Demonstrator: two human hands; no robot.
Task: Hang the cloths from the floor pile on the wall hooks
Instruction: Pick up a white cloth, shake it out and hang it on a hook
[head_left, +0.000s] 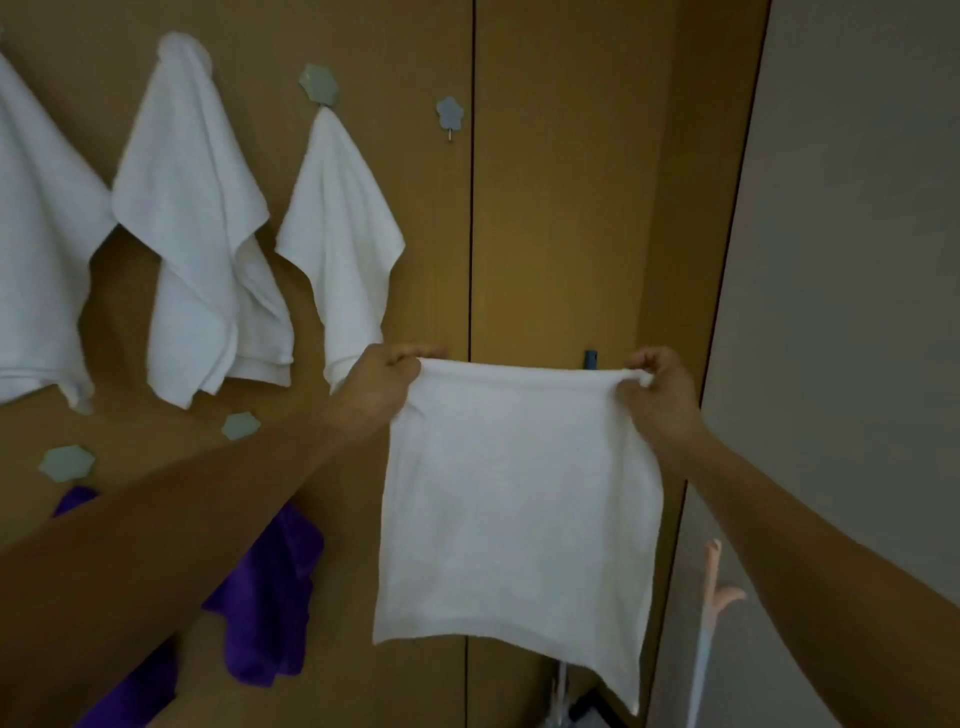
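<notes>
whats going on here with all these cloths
A person is hanging cloths on wall hooks. The left hand and right hand pinch the top corners of a white cloth, spread out before the wooden wall. Three hung cloths are at upper left; the blue hook beside them is bare. A purple cloth hangs lower.

A soft, matt white terry cloth is shown against smooth, matt tan wood-look panels. A slightly glossy, plastic-looking blue flower-shaped hook is seen.
</notes>
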